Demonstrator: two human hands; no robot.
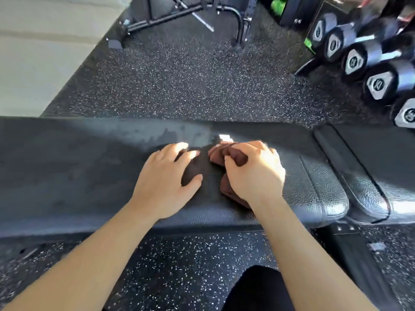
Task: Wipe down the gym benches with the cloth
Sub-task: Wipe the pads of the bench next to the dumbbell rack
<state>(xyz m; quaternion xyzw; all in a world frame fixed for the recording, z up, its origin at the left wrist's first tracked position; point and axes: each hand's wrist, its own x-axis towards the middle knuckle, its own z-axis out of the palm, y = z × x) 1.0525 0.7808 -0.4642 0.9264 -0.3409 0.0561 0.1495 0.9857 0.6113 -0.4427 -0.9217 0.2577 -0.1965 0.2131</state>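
Vinyl-wiping mid-stroke: grips bunched brown cloth [226,153] in right hand [253,171], rests left hand [164,182] spread flat on counter [67,167]; probably needs sweeping leftward next.

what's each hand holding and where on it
The right hand grips the brown cloth by its bunched-up middle, fingers curled into the folds. The left hand holds nothing; it lies open beside it on the bench.

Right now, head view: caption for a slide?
Right hand grips a bunched brown cloth on the black bench pad; left hand rests open alongside.
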